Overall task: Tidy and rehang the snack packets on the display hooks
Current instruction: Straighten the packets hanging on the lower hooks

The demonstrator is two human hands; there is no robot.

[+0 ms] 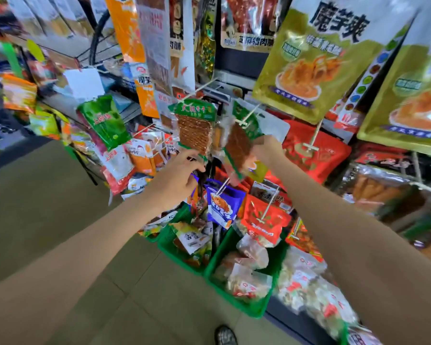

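left hand (182, 170) pinches bottom edge of green-topped jerky packet (193, 130) hanging on hook (199, 89) | right hand (265, 151) grips second green-topped packet (241, 138), tilted, on neighbouring hook (249, 114) | green baskets (249, 311) below

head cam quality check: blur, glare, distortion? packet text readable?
Head view: wide-angle bend tilts the big konjac packets at upper right; motion blur smears the left shelves and the bagged snacks at lower right; glare on the clear packet the right hand grips; the green-topped packet by the left hand is sharpest, its header just legible.
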